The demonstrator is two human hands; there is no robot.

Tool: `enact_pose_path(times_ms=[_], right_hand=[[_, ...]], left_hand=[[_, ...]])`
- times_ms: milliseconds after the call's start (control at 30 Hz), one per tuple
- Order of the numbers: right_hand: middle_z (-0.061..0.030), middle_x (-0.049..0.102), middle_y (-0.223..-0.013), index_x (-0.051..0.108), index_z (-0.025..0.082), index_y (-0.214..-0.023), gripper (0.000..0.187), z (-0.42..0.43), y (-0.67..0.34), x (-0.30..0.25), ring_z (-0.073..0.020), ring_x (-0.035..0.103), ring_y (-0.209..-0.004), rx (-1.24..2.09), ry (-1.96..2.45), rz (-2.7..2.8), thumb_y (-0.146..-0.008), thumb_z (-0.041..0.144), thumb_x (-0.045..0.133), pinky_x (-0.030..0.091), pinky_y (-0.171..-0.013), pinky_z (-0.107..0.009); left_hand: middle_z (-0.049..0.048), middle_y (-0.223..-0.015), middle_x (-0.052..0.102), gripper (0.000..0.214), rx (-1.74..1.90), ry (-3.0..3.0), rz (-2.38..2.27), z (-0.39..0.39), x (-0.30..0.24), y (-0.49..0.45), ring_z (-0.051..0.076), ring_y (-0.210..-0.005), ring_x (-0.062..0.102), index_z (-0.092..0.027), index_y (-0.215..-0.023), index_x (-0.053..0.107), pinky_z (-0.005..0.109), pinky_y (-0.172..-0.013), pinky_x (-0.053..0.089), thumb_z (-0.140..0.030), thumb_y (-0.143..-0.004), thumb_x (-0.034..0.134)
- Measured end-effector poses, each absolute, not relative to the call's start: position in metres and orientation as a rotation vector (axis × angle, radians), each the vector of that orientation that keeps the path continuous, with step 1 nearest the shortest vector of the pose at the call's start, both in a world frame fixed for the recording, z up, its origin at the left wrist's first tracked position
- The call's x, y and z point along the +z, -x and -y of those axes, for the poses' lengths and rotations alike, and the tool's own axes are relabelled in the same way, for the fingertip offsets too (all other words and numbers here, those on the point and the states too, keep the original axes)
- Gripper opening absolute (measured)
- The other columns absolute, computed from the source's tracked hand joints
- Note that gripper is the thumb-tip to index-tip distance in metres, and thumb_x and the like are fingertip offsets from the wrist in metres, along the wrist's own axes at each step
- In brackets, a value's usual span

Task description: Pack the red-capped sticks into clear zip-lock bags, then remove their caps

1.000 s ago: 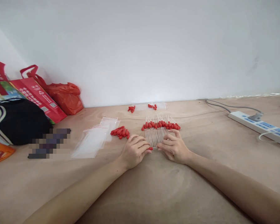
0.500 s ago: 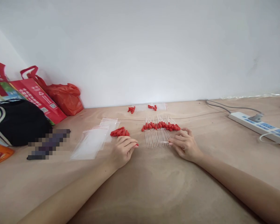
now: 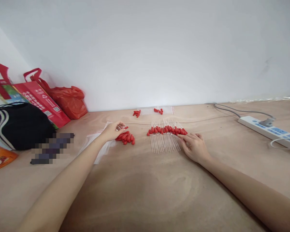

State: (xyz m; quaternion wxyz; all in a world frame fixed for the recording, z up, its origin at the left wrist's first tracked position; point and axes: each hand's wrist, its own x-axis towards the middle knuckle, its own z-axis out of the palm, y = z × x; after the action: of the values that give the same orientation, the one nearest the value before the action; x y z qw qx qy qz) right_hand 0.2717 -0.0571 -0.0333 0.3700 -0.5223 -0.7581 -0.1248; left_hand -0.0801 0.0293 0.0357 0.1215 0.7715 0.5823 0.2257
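Observation:
Thumb and fingers of my left hand [image 3: 114,130] pinch a small red rubber bulb [image 3: 126,128] above a pile of red rubber bulbs [image 3: 128,138]. My right hand [image 3: 194,146] is closed on a thin clear glass dropper tube [image 3: 174,134], at the right end of a row of glass droppers. Those row tubes [image 3: 160,144] lie side by side on the wooden table, some pointing away and some toward me. Red bulbs [image 3: 168,129] cap them in a band across the middle. My left wrist partly covers clear zip bags [image 3: 102,154].
At the back lie another clear bag [image 3: 147,111] and a few red bulbs [image 3: 136,113]. A white power strip [image 3: 268,130] with cables sits right. Left are a black bag [image 3: 24,125], a red shopping bag [image 3: 42,100], a red plastic bag [image 3: 70,100] and an orange packet [image 3: 1,158].
My left hand has moved away and left, from beside the row to over the bulb pile. My right hand has shifted slightly, its tube now nearer the band of bulbs.

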Motion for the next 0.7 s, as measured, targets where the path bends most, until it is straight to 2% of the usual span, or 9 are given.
enact_pose_path(times_ms=[167,267,400,533,700], right_hand=[[-0.0028,0.068,-0.074,0.064,0.02,-0.088,0.025,0.057,-0.275,-0.032,-0.0158,0.057,-0.069,-0.388,1.41,1.909,-0.081,0.025,0.04,0.029,-0.071,-0.031],[-0.0023,0.068,-0.073,0.064,0.02,-0.087,0.024,0.058,-0.275,-0.032,-0.0158,0.057,-0.069,-0.407,1.453,1.916,-0.078,0.022,0.042,0.029,-0.072,-0.03],[-0.0013,0.066,-0.068,0.063,0.019,-0.084,0.021,0.059,-0.274,-0.029,-0.015,0.056,-0.065,-0.448,1.472,1.918,-0.077,0.021,0.044,0.027,-0.073,-0.03],[0.0,0.065,-0.062,0.063,0.02,-0.08,0.018,0.06,-0.272,-0.028,-0.014,0.055,-0.062,-0.477,1.447,1.927,-0.078,0.023,0.046,0.026,-0.073,-0.03],[-0.001,0.064,-0.063,0.064,0.02,-0.076,0.021,0.059,-0.272,-0.031,-0.0134,0.054,-0.063,-0.466,1.398,1.983,-0.081,0.025,0.044,0.025,-0.074,-0.031]], left_hand=[[0.0018,-0.075,0.062,0.029,0.488,-2.266,-1.624,-0.04,0.031,0.081,0.016,-0.068,0.056,-0.017,-0.072,0.057,0.026,-0.063,0.044,-0.044,-0.063,0.053],[0.001,-0.069,0.063,0.028,0.488,-2.278,-1.635,-0.04,0.033,0.079,0.016,-0.067,0.056,-0.017,-0.064,0.057,0.026,-0.064,0.044,-0.044,-0.066,0.05],[0.0047,-0.078,0.064,0.03,0.643,-2.3,-1.773,-0.035,0.037,0.071,0.019,-0.074,0.056,-0.016,-0.071,0.059,0.031,-0.071,0.042,-0.042,-0.072,0.044],[0.0046,-0.082,0.062,0.023,0.754,-2.362,-1.796,-0.022,0.037,0.041,0.02,-0.08,0.055,-0.017,-0.074,0.06,0.031,-0.075,0.041,-0.036,-0.073,0.047],[0.0044,-0.084,0.06,0.014,0.648,-2.524,-1.65,-0.01,0.031,-0.008,0.022,-0.083,0.055,-0.019,-0.071,0.061,0.034,-0.076,0.04,-0.03,-0.072,0.053]])
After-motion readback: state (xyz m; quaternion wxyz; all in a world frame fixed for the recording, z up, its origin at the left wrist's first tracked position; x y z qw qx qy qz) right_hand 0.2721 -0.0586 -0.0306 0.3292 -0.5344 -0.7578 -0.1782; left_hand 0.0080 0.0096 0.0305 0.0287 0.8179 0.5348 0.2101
